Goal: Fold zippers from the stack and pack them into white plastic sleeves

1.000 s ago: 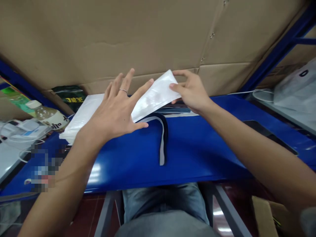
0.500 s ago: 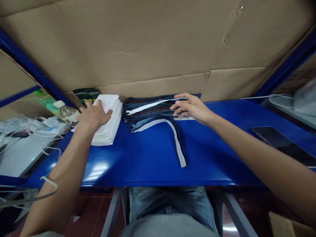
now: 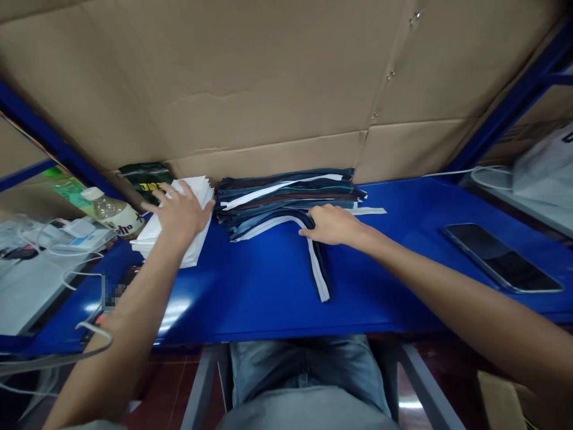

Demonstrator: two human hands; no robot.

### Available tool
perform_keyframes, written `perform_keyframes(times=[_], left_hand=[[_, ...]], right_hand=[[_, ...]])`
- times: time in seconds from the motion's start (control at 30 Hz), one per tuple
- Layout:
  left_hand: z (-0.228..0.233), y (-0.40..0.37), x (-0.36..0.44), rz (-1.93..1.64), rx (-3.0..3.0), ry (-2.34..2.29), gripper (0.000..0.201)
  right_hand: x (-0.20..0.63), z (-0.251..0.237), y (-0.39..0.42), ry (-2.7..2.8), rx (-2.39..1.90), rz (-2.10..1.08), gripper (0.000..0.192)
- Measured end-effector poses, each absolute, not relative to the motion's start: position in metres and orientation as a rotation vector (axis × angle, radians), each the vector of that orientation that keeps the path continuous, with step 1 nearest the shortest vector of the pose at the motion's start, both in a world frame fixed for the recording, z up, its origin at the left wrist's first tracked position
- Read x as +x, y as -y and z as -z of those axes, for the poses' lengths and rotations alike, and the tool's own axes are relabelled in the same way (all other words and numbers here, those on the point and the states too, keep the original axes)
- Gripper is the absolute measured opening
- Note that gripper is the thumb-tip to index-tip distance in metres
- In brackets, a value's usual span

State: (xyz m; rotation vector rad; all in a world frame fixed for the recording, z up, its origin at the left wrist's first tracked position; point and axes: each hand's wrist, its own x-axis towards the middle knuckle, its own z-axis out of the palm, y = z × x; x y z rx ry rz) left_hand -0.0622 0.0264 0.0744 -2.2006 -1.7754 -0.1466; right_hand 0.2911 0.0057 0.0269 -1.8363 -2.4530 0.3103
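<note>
My left hand point(image 3: 181, 214) lies with spread fingers on a stack of white paper-like sheets point(image 3: 193, 248), touching its top. At the middle of the blue table point(image 3: 259, 286), my right hand point(image 3: 333, 224) is closed around the bend of a bundle of zippers point(image 3: 319, 278), dark ones with a white one along the inner side. One end of that bundle points left against the pile; the other hangs toward the table's front edge. Behind it lies a flat pile of zippers point(image 3: 286, 192), mostly dark, with a white one across the top.
A drink bottle point(image 3: 114, 212) and a dark green packet point(image 3: 145, 179) stand beyond the white stack. At right lies a phone point(image 3: 501, 257). White cables point(image 3: 89, 254) spread over the left side and pass near my left forearm. A cardboard wall point(image 3: 268, 77) closes off the back.
My right hand has come down from above the zipper pile and closed on the bent bundle. My left hand stays on the white stack, its fingers now more spread; the stack looks turned.
</note>
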Motion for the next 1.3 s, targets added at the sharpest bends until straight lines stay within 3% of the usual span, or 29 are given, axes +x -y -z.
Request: perform_keyframes(times=[0.07, 0.17, 0.3, 0.37, 0.53, 0.73, 1.03, 1.3], left_hand=[[-0.068, -0.002, -0.028, 0.14, -2.155, 1.74, 0.076], [-0.053, 0.025, 0.007, -0.091, -2.3, 1.532, 0.083], [-0.03, 0.031, 0.004, -0.381, -2.394, 1.397, 0.041], [-0.022, 0.027, -0.008, -0.418, -2.383, 1.333, 0.033], [-0.022, 0.006, -0.017, -0.311, -2.274, 1.261, 0.041], [-0.036, -0.02, -0.006, -0.084, -2.253, 1.359, 0.027], [-0.015, -0.037, -0.03, 0.018, -2.606, 1.445, 0.031], [-0.015, -0.03, -0.024, -0.082, -2.558, 1.4, 0.035]], right_hand=[[0.288, -0.024, -0.011, 2.511, -1.8, -0.263, 0.024], [0.298, -0.021, -0.017, 2.606, -1.538, -0.304, 0.021], [0.327, -0.02, -0.017, 2.73, -0.965, -0.355, 0.034], [0.344, -0.017, -0.017, 2.74, -0.834, -0.341, 0.04], [0.376, 0.002, -0.036, 2.609, -0.935, -0.137, 0.039], [0.38, 0.016, -0.061, 2.425, -1.07, 0.147, 0.027], [0.38, 0.017, -0.046, 2.566, -1.119, -0.119, 0.034], [0.37, 0.018, -0.036, 2.516, -1.207, -0.044, 0.037]])
